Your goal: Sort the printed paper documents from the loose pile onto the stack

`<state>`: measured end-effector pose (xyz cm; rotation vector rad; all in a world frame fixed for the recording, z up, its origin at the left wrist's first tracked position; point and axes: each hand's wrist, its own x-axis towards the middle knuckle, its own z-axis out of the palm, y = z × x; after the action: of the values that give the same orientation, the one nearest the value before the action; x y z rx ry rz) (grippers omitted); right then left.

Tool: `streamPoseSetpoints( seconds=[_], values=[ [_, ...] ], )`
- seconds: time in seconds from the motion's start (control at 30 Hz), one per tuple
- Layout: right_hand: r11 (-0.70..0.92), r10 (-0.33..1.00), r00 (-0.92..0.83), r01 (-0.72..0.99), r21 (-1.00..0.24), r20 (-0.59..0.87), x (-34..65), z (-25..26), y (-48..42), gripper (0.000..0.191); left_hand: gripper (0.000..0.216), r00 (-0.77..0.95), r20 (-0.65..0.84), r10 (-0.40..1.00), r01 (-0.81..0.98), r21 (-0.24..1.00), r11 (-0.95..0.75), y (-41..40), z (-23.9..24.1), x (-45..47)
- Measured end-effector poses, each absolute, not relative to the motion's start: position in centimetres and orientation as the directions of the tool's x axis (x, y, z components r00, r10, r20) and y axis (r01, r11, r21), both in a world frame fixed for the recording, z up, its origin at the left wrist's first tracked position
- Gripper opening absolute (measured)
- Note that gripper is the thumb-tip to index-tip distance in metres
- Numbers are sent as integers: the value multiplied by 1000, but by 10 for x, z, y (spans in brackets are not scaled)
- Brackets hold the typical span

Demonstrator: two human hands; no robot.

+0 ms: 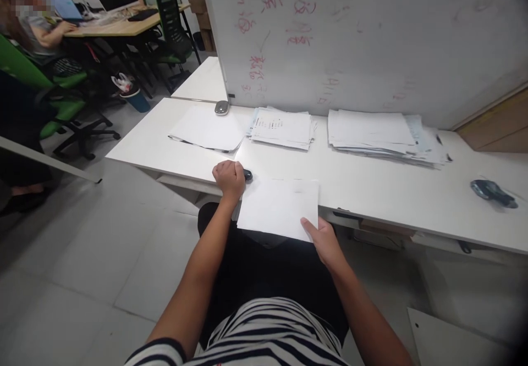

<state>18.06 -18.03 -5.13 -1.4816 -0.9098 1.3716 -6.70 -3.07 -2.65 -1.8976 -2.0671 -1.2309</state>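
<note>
My left hand (229,180) is closed in a fist at the front edge of the white desk. A black object with a rounded end (247,175) sticks out of its right side; the rest is hidden by the fingers, and I cannot make out its kind. White paper (276,206) lies partly on the desk and juts over the edge above my lap, its upper left corner close to the black object. My right hand (325,239) pinches the paper's lower right corner, thumb on top. Whether it is one sheet or several, I cannot tell.
Along the back of the desk (391,190) lie loose paper (210,127), a printed paper stack (282,128) and a larger stack (371,129). A grey mouse (221,107) sits near the whiteboard (371,36). A dark, blurred item (493,193) rests at right. Another person sits far left.
</note>
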Motion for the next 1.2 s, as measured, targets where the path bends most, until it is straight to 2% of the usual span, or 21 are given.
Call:
streamPoseSetpoints(
  seconds=[0.27,0.47,0.7,0.83,1.07,1.2],
  values=[
    [-329,942,85,59,-942,-324,191,-36,-193,48,35,-214,572,792,872,478,-109,-31,-31,-70],
    [-335,908,286,60,-940,-305,217,-27,-208,47,33,-201,559,804,858,497,-131,-33,-31,-71],
    [-218,876,464,134,-967,-133,241,-20,-213,43,32,-187,566,803,855,496,-151,-33,-32,-72],
    [-163,855,514,138,-977,-70,242,-21,-208,44,32,-183,574,799,860,487,-153,-33,-33,-71],
    [-150,859,507,121,-981,-69,236,-27,-207,40,32,-176,571,802,862,483,-155,-34,-32,-72],
    [-115,830,557,151,-982,-11,245,-25,-195,42,32,-171,597,784,871,463,-163,-33,-34,-73]
  ],
)
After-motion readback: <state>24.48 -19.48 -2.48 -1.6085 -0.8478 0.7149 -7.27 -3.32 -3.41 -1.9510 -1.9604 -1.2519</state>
